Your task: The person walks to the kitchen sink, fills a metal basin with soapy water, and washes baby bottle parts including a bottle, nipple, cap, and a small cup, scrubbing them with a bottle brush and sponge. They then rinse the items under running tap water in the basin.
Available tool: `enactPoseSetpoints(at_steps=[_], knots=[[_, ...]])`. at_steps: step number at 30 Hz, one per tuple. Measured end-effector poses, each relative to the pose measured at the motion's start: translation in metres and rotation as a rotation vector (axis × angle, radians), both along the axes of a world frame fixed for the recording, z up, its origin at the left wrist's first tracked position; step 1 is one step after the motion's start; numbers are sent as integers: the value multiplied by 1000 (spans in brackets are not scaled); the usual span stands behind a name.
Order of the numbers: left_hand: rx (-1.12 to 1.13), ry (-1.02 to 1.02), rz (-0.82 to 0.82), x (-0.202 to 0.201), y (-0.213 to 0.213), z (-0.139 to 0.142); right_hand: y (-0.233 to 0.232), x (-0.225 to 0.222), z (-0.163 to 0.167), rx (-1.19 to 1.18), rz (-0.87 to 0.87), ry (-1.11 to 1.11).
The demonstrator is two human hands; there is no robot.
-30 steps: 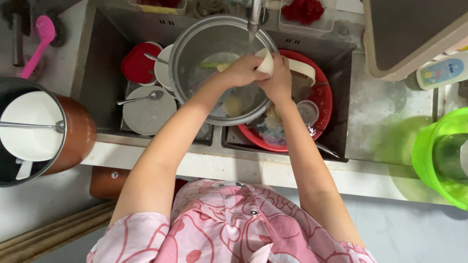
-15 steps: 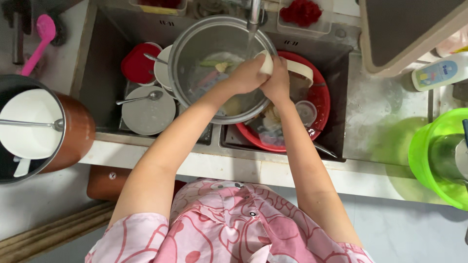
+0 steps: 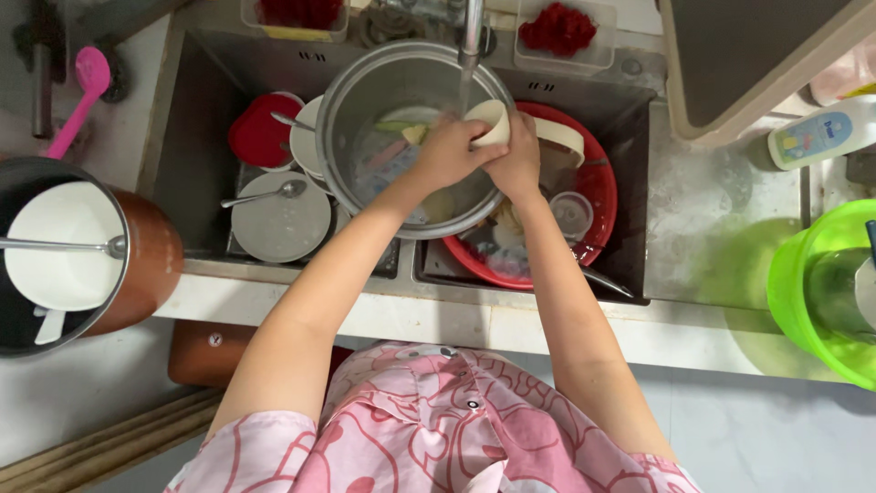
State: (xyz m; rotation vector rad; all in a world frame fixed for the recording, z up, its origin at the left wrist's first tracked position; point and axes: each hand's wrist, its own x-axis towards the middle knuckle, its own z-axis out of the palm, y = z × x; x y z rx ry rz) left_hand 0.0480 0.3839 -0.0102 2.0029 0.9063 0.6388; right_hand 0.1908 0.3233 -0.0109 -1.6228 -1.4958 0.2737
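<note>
Both our hands are on a small cream cup (image 3: pixel 488 120) under the tap (image 3: pixel 471 32) — water stream running onto it. Left hand (image 3: pixel 447 151) is closed around the cup's side, right hand (image 3: pixel 518 155) curled on it from the other side. Cup sits over the right rim of the steel pot (image 3: pixel 365 110) in the sink (image 3: pixel 196 100). Red basin (image 3: pixel 598 196) just right of the pot, dishes inside. Plate (image 3: pixel 278 224) with spoon (image 3: pixel 265 194) in the sink's left part, red lid (image 3: pixel 255 137) behind it. Green bucket (image 3: pixel 803 283) at the counter's right edge — brown pot (image 3: pixel 151 260) with ladle at the left.
</note>
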Motion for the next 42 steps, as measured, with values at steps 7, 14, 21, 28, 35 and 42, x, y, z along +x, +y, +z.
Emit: enactPoseSetpoints(at_steps=[7, 14, 21, 28, 35, 42], knots=[[-24, -403, 192, 10, 24, -17, -2, -1, 10, -93, 14, 21], [283, 199, 73, 18, 38, -6, -5, 3, 19, -238, 78, -17], [217, 80, 207, -8, 39, -10, -11, 5, 2, -193, 46, -22], [154, 480, 278, -68, 53, -23, -34, 4, -14, -269, -15, 51], [78, -96, 392, -57, 35, -36, -47, -32, 15, -100, -42, -321], [-488, -130, 417, -47, 17, -24, 10, -67, 2, -129, 94, -265]])
